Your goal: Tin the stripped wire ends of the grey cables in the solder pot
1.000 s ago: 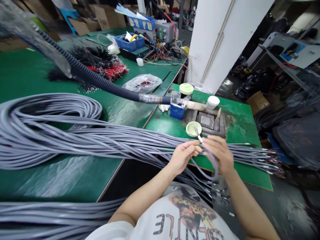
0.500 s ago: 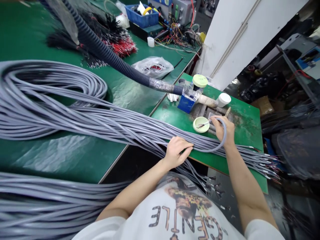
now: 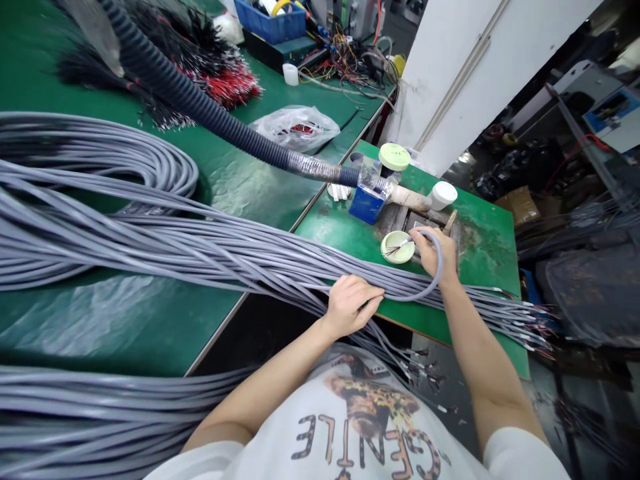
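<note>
Over the pale green dish (image 3: 397, 247), my right hand (image 3: 434, 252) has its grip pinched on the grey cable (image 3: 439, 267), stripped wire ends just past the fingertips; left hand's (image 3: 353, 303) fingers are closed on it too.

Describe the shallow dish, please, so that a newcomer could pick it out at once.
From the white pillar, come down to the green table below it. There, just left of the right hand, sits the dish. Unlike the white tub and the lidded jar farther back, it is open and pale green, with thin wire ends over it.
</note>
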Action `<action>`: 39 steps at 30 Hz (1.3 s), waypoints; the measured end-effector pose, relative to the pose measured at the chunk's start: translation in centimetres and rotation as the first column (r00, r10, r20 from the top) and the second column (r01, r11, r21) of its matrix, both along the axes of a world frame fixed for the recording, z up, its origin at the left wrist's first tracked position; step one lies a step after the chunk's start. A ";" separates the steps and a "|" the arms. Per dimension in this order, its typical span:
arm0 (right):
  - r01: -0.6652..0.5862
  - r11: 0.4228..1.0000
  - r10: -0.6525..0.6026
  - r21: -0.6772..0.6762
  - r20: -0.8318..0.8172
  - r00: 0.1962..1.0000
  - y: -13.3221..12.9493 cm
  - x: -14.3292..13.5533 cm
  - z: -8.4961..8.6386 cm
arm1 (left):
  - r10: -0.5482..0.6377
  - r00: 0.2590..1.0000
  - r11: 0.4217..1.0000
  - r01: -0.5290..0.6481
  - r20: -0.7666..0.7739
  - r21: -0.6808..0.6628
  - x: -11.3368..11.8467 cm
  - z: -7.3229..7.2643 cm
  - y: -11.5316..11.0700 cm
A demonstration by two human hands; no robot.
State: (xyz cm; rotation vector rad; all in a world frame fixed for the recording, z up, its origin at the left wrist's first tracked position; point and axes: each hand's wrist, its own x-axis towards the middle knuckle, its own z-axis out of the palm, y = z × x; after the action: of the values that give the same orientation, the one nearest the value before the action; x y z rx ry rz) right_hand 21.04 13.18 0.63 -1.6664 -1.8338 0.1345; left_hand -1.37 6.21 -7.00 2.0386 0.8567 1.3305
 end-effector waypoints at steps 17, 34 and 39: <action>0.221 0.933 -0.258 0.285 0.100 0.961 0.4 5.1 2.6 | 0.079 0.997 0.984 -0.082 0.019 0.161 0.1 1.3 0.2; 0.305 0.937 -0.331 0.170 0.155 0.931 4.1 8.7 -1.3 | 0.070 0.997 0.987 -0.067 -0.015 0.143 0.1 1.4 0.1; 0.307 0.940 -0.331 0.150 0.175 0.927 4.3 8.6 -1.8 | 0.074 0.997 0.986 -0.072 -0.011 0.152 0.2 1.4 0.2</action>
State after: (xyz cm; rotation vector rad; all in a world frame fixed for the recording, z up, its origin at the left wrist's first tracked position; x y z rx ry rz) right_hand 29.64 17.48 -1.15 -1.9209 -1.6415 -0.2865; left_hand -1.21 6.39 -5.62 2.1544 0.8690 1.4605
